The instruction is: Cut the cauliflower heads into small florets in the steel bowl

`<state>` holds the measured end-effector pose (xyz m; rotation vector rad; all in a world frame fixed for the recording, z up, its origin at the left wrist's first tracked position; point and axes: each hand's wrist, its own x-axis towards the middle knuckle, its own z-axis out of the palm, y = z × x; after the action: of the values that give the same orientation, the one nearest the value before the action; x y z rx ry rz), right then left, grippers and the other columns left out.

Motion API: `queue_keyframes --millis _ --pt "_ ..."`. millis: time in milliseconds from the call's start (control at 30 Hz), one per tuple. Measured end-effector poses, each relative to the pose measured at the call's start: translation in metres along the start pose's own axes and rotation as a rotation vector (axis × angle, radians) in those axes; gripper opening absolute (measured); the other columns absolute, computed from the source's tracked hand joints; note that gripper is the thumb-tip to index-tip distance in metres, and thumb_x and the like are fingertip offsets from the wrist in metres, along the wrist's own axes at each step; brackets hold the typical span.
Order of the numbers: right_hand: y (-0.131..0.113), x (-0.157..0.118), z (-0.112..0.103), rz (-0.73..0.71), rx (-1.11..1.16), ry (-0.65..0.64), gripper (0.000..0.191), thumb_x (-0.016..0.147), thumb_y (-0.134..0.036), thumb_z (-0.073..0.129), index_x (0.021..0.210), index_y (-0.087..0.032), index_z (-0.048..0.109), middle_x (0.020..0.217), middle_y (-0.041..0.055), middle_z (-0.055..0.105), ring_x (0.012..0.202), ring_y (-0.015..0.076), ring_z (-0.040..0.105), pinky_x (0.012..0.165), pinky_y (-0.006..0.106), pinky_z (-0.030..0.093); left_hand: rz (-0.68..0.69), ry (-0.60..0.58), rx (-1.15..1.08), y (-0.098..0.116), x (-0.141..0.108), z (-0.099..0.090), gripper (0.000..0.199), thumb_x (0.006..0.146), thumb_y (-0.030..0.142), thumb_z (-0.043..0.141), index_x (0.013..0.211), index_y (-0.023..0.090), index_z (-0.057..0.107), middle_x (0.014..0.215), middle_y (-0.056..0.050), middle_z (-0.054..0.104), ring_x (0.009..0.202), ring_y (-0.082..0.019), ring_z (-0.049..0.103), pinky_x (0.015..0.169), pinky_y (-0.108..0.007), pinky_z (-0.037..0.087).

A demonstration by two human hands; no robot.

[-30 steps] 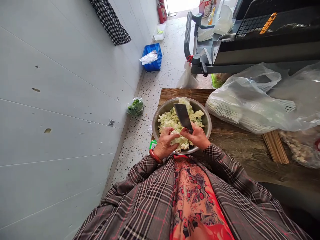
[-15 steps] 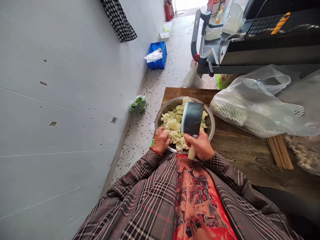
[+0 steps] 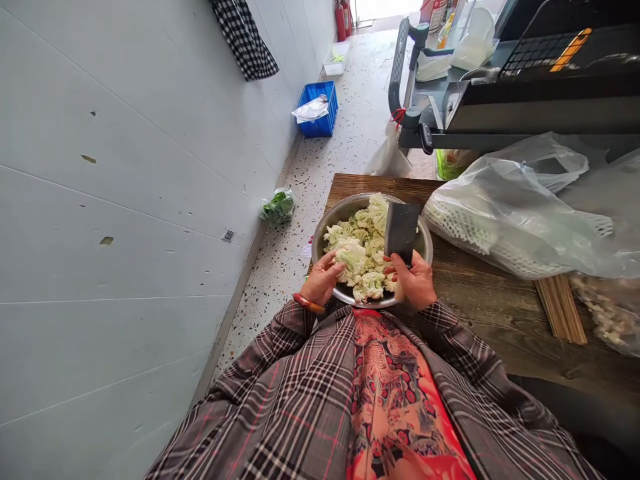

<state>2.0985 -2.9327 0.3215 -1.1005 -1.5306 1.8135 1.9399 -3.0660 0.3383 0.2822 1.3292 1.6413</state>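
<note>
A round metal bowl (image 3: 320,230) full of cauliflower florets (image 3: 373,283) stands on the wooden table in front of me. My left hand (image 3: 323,280) is closed on a pale cauliflower piece (image 3: 351,255) at the bowl's left side. In my right hand (image 3: 413,280) is a cleaver (image 3: 401,230), gripped by its pale handle, most of which the hand hides. The dark blade points up and away, above the right part of the bowl.
On the wooden table (image 3: 475,287) to the right lie plastic bags (image 3: 505,207) and thin wooden sticks (image 3: 560,307). A grey-handled cart (image 3: 397,70) stands beyond. Along the left wall are bagged greens (image 3: 278,207) and a blue crate (image 3: 327,123).
My left hand has turned and now holds up a cauliflower piece. The cleaver has shifted a little right, its blade turned more edge-down.
</note>
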Motion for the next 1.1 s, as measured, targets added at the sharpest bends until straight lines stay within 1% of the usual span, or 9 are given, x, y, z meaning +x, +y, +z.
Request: queue_keyframes --millis 200,300,400,467,567,700,800,900,1100 --pt "-0.003 -0.015 0.022 0.138 0.213 -0.122 0.046 0.071 -0.054 0.071 0.102 -0.021 0.060 0.095 0.0034 0.070 0.070 0.0153 0.067 0.051 0.025 0.056 -0.015 -0.017 0.048 0.002 -0.005 0.009 0.039 0.078 0.043 0.068 0.109 0.020 0.067 0.114 -0.008 0.066 0.103 -0.021 0.063 0.086 -0.035 0.052" --pt "-0.003 -0.016 0.025 0.140 0.218 -0.117 0.045 0.070 -0.051 0.072 0.102 -0.023 0.061 0.100 0.0024 0.069 0.072 0.0151 0.065 0.054 0.027 0.058 0.026 -0.011 0.114 0.002 -0.009 0.010 0.056 0.072 0.036 0.075 0.124 0.025 0.058 0.121 -0.007 0.060 0.101 -0.020 0.062 0.081 -0.033 0.054" --pt "-0.004 -0.015 0.024 0.133 0.223 -0.117 0.046 0.069 -0.050 0.073 0.103 -0.023 0.060 0.096 0.0013 0.069 0.072 0.0151 0.064 0.059 0.028 0.058 0.030 -0.045 0.100 0.000 -0.013 0.010 0.067 0.069 0.034 0.078 0.131 0.025 0.052 0.126 -0.008 0.057 0.106 -0.022 0.060 0.087 -0.035 0.052" --pt "-0.007 -0.014 0.024 0.112 0.215 -0.114 0.045 0.068 -0.050 0.074 0.101 -0.022 0.061 0.091 0.0007 0.069 0.069 0.0140 0.062 0.059 0.028 0.057 -0.024 -0.083 0.049 0.000 -0.016 0.011 0.057 0.071 0.033 0.078 0.122 0.020 0.057 0.122 -0.009 0.060 0.107 -0.022 0.060 0.091 -0.036 0.051" --pt "-0.010 -0.015 0.025 0.044 0.169 -0.117 0.039 0.070 -0.048 0.073 0.096 -0.021 0.063 0.082 -0.0008 0.066 0.061 0.0121 0.058 0.055 0.026 0.054 -0.143 -0.125 -0.033 0.001 -0.019 0.012 0.046 0.071 0.031 0.078 0.110 0.019 0.058 0.115 -0.008 0.064 0.102 -0.022 0.063 0.084 -0.035 0.054" --pt "-0.015 -0.016 0.024 -0.035 0.099 -0.117 0.034 0.075 -0.047 0.070 0.095 -0.020 0.064 0.085 0.0012 0.068 0.065 0.0139 0.061 0.056 0.027 0.054 -0.225 -0.180 -0.107 0.003 -0.024 0.011 0.052 0.067 0.031 0.081 0.112 0.020 0.056 0.119 -0.009 0.063 0.102 -0.026 0.065 0.077 -0.038 0.058" --pt "-0.016 -0.013 0.018 -0.023 0.127 -0.024 0.035 0.077 -0.049 0.067 0.096 -0.020 0.061 0.088 0.0036 0.072 0.071 0.0158 0.066 0.059 0.027 0.055 -0.181 -0.161 -0.113 0.004 -0.025 0.009 0.054 0.067 0.031 0.082 0.113 0.021 0.057 0.120 -0.010 0.063 0.105 -0.027 0.064 0.083 -0.041 0.057" --pt "-0.017 -0.011 0.011 0.050 0.213 0.010 0.036 0.077 -0.052 0.067 0.090 -0.021 0.055 0.076 0.0012 0.071 0.062 0.0144 0.067 0.054 0.025 0.053 -0.116 -0.108 -0.118 0.005 -0.023 0.008 0.053 0.068 0.033 0.080 0.114 0.023 0.057 0.124 -0.008 0.061 0.109 -0.026 0.062 0.091 -0.045 0.053" --pt "-0.015 -0.023 0.016 0.223 0.302 -0.166 0.048 0.069 -0.050 0.076 0.102 -0.022 0.055 0.089 0.0033 0.073 0.067 0.0144 0.069 0.050 0.021 0.051 0.013 -0.059 -0.078 0.003 -0.011 0.015 0.054 0.076 0.047 0.069 0.123 0.027 0.051 0.138 -0.007 0.052 0.123 -0.025 0.053 0.102 -0.047 0.045"
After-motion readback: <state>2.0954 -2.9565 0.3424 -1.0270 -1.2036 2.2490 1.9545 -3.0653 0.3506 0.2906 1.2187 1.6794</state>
